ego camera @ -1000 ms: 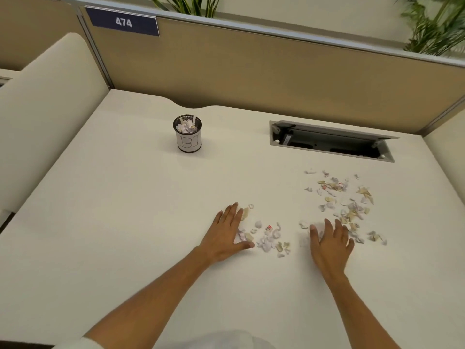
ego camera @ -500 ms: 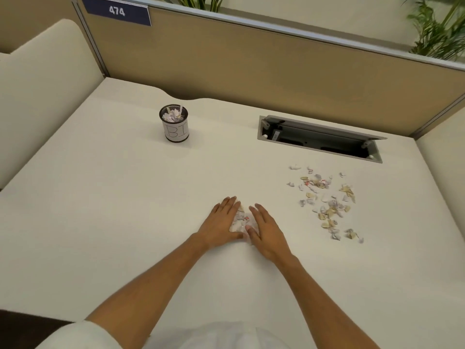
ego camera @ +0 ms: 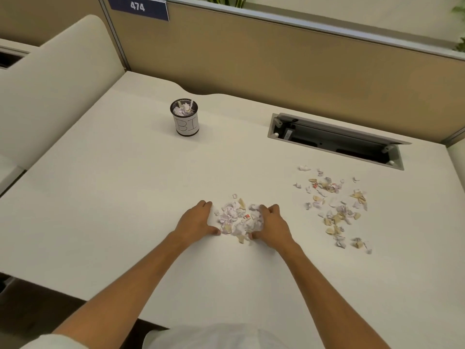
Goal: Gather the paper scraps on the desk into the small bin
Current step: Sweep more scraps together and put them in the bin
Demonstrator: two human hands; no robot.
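A single head-worn wide-angle camera looks forward and steeply down over the bench [ego camera: 105, 197] toward the partition [ego camera: 276, 66], both forearms close below.

The left hand [ego camera: 196, 220] and right hand [ego camera: 273, 224], pressed together half a second ago, now stand apart, exposing the gathered scrap pile [ego camera: 237, 219] between them.

two hands [ego camera: 196, 220] are on one desk [ego camera: 113, 197]. there is one small bin [ego camera: 185, 118], two piles of paper scraps [ego camera: 239, 219] and one open hatch [ego camera: 334, 141].
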